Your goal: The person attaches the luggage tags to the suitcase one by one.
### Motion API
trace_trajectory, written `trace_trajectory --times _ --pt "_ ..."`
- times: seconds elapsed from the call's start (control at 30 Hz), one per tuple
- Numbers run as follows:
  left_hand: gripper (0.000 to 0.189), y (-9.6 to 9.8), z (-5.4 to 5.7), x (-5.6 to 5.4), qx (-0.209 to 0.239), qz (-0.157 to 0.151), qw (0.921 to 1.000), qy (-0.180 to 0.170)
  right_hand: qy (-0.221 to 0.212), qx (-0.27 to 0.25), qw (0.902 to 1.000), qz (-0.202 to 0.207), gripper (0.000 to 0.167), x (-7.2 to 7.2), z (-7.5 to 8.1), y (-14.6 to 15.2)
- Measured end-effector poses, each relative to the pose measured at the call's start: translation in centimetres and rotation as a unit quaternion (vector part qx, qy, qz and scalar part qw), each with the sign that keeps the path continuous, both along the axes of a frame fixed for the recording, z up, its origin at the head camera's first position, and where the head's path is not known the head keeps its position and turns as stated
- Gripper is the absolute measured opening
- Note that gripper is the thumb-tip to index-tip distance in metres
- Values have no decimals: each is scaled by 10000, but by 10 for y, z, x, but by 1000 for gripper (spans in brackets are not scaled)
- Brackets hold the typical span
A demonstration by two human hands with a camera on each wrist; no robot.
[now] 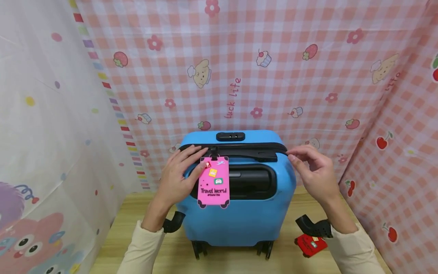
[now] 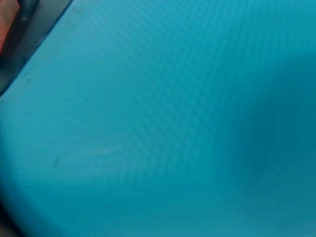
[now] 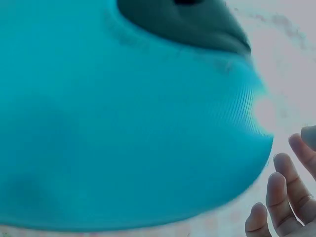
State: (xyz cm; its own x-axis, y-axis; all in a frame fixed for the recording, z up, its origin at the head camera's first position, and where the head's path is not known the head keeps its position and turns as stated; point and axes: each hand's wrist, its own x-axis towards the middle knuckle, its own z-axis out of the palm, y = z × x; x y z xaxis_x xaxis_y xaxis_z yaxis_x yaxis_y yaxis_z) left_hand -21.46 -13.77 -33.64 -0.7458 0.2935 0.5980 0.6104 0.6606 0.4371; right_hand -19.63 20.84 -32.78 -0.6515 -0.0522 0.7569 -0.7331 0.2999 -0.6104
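Observation:
A blue hard-shell suitcase (image 1: 236, 224) stands upright in the head view, and its blue shell (image 2: 158, 118) fills most of the left wrist view. A pink luggage tag (image 1: 213, 190) hangs from its black top handle (image 1: 246, 153) by a black strap. My left hand (image 1: 178, 173) rests over the suitcase's upper left corner, fingers extended toward the handle, thumb overlapping the tag's left edge. My right hand (image 1: 313, 171) is at the upper right corner, thumb and index fingertips close together. Its other fingers (image 3: 277, 192) are loosely bent beside the shell in the right wrist view.
A red luggage tag (image 1: 310, 244) lies on the wood-patterned surface (image 1: 130, 232), near the right wrist. A combination lock (image 1: 230, 136) is on the suitcase's top. Pink checked cloth (image 1: 212, 45) hangs behind and at the right; white patterned cloth (image 1: 44, 114) hangs at the left.

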Motion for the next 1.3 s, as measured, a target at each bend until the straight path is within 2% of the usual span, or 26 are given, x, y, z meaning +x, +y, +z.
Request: trace_trajectory --times 0.2,0.37,0.47,0.63,0.8,0.9,0.97,1.13,1.23,1.3 --pt "42 -7 -4 -1 406 -330 9986 -118 -460 -166 9985 -247 14 2 -24 23" --pt "42 -8 -4 -2 474 -388 9980 -136 -812 -446 9946 -475 14 0 -44 41" --pt "42 -7 -4 -2 488 -399 9979 -132 -1220 -520 9872 -883 15 0 -59 51" --pt "42 -7 -5 -3 501 -437 9977 -92 -2017 -585 9678 -1389 22 1 -90 72" --pt "41 -7 -4 -3 548 -446 9975 -74 -2723 -604 9435 -1789 25 2 -128 95" --pt "41 -8 -4 -3 565 -436 9974 -67 -3158 -642 9256 -1985 25 3 -152 107" --pt "41 -8 -4 -3 566 -429 9975 -71 -3516 -658 9093 -2127 24 4 -167 113" --pt "41 -8 -4 -3 568 -422 9974 -128 -4412 -831 8600 -2425 27 8 -206 125" --pt "41 -7 -4 -2 578 -405 9974 -157 -4775 -751 8347 -2638 39 11 -227 130" --pt "41 -6 -5 -2 579 -386 9974 -168 -4926 -648 8225 -2768 46 13 -239 133"
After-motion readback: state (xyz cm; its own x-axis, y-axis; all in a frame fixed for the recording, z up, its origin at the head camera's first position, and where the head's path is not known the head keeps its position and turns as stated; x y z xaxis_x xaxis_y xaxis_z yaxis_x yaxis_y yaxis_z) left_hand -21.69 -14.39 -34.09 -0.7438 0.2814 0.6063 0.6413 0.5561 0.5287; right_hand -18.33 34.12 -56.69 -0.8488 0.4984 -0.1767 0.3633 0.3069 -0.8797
